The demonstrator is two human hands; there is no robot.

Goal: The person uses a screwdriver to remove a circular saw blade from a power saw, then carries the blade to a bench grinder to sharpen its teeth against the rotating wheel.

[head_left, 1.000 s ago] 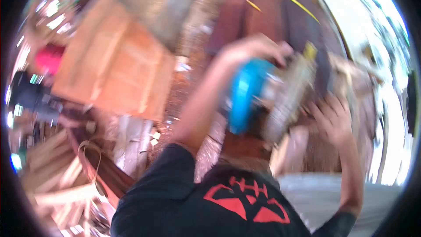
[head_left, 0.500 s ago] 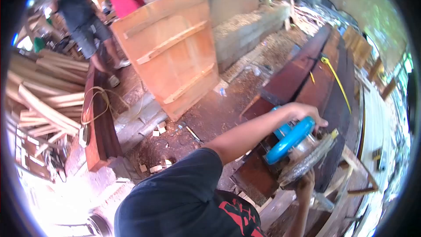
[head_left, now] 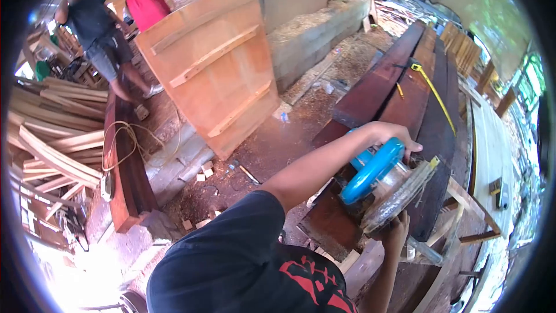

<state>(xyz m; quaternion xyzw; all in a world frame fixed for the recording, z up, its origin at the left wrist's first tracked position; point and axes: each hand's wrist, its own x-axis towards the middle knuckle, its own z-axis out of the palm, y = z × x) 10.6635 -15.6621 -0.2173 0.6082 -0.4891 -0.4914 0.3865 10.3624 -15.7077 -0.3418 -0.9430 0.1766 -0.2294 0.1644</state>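
Observation:
A blue power tool (head_left: 373, 171) with a dusty, greyish flat side is held tilted over dark reddish-brown boards (head_left: 399, 101). My left hand (head_left: 397, 134) is wrapped over its upper blue part, with the arm reaching in from the left. Lower down, my right hand (head_left: 395, 229) is closed at the tool's underside, its fingers partly hidden by the greyish edge. A yellow measuring tape (head_left: 433, 94) lies extended on the boards beyond the tool, and a short yellow stick (head_left: 400, 90) lies near it.
A wooden panel (head_left: 211, 66) with crossbars stands ahead. Behind it are two people, one in dark clothes (head_left: 95, 23), one in red shorts (head_left: 146, 4). Curved wood pieces (head_left: 58, 139) are piled left, beside a dark beam (head_left: 124, 168) with a looped cord. Wood offcuts lie on the floor.
The view has shifted, so the surroundings appear further left and slightly higher. Both hands remain on the tool, which appears slightly further left.

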